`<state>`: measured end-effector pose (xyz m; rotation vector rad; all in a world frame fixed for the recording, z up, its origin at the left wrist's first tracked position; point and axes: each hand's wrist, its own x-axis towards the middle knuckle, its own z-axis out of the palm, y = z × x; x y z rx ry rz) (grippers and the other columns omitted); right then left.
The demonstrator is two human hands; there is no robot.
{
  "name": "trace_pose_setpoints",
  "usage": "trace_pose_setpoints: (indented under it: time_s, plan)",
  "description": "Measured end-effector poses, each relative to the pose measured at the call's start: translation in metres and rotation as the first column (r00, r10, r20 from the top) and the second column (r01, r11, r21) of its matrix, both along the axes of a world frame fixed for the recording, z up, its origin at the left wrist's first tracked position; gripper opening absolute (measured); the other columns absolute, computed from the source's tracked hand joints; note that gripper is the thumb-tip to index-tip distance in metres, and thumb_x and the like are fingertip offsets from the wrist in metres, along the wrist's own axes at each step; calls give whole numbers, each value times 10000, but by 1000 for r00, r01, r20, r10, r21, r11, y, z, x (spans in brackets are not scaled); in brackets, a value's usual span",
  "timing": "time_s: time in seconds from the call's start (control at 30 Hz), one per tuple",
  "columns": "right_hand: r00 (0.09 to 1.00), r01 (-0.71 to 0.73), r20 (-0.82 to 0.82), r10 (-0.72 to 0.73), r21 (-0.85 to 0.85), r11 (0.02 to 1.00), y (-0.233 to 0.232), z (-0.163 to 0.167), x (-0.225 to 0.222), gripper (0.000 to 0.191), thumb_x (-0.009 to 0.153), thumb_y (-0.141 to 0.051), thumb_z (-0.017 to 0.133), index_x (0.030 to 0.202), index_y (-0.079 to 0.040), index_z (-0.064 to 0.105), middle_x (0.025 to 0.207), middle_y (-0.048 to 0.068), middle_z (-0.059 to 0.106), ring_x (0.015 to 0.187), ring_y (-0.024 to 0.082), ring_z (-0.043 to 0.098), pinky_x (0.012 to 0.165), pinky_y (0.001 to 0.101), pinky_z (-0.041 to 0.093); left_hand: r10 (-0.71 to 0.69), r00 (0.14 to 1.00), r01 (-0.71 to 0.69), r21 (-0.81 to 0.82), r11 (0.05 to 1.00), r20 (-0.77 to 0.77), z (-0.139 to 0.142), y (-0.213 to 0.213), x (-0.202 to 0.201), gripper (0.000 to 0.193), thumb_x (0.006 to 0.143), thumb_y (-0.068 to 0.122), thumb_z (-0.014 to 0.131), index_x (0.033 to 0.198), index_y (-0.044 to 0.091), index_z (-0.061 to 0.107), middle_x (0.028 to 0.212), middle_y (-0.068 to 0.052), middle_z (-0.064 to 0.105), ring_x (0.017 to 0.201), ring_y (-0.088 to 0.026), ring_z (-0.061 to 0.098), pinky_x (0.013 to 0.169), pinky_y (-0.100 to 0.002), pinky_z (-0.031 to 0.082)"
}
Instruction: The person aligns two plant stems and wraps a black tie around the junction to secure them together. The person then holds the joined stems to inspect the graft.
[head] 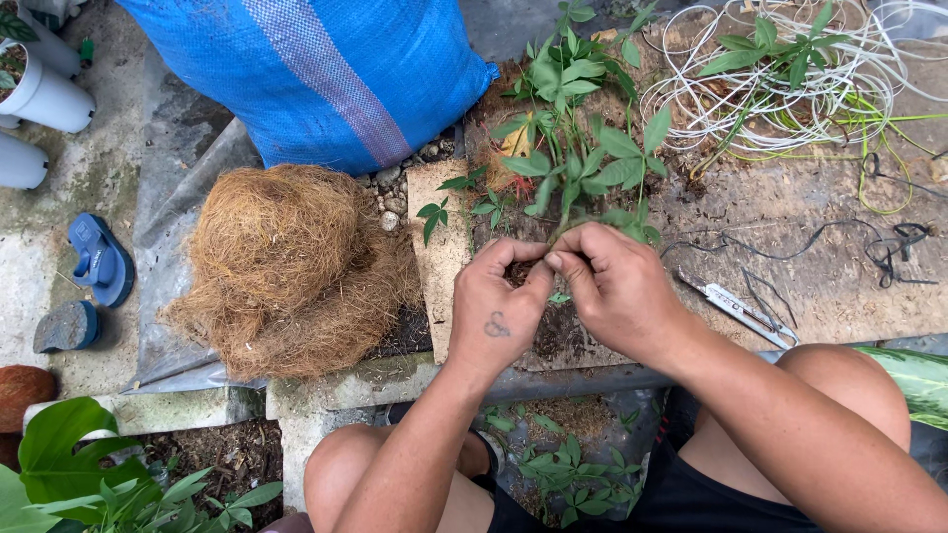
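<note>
Both hands meet at frame centre over a small leafy plant (578,163). Left hand (499,311) is pinched shut, thumb and forefinger closed at the plant's stem base; right hand (617,286) is likewise pinched shut on the same spot, fingertips touching the left's. What exactly sits between the fingers is too small to tell, stem or a tie. The plant stands upright just above the hands, green leaves spreading toward upper centre, rooted in dark soil (553,331) on a flat board (439,252). Left of the hands, a big brown wad of coconut fibre (291,266) lies on a grey plastic sheet (173,247), touching the board's left edge. Blue woven sack (316,69) fills upper centre-left, just behind the fibre. Coil of white wire (780,84) at upper right, with another green sprig on it. Scissors (736,306) lie right of the right hand, near but apart; thin dark cord (879,247) further right. White pots (44,94) at upper left, blue sandal (99,259) at left edge. Large green leaves (59,454) at lower left. The person's bare knees are at the bottom of frame.
</note>
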<state>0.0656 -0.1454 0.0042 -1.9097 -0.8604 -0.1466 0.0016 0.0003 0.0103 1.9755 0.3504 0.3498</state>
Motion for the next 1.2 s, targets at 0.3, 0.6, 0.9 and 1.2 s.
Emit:
trace_pose_setpoints:
  time_s: [0.3,0.6,0.9,1.2]
  plan:
    - [878,-12,-476,-52,-130,991,-5,0,20,136,939,-162,745,1001,-41,744,801,33,749,698,97,625,605,291,528,36,975,-78,-185,980,-218,-13,-1,3,185,888,149,723,1042,50,753,854,-116,775,675,-195,654,623,-341,522]
    - [818,-21,-537,206,329,944,-4,-9,16,229,959,-61,718,1174,3,674,1013,26,715,877,68,660,749,246,571,184,981,-52,-827,560,63,-38,15,16,188,892,22,738,1054,-34,660,914,-133,744,777,-192,711,779,-343,554]
    - [995,-70,73,62,118,991,4,-14,6,124,952,43,709,1072,14,695,1060,118,700,957,185,705,811,281,591,256,959,-37,-841,539,122,-46,1,15,130,908,8,739,1013,-42,683,917,-127,735,785,-167,691,763,-301,573]
    - [934,-18,356,-16,92,996,-5,-7,4,211,877,87,762,1030,-29,675,1176,171,643,1013,254,680,820,354,561,115,985,-25,-546,837,132,-21,-8,6,147,934,29,737,1064,-37,755,935,-82,735,787,-82,629,657,-234,504]
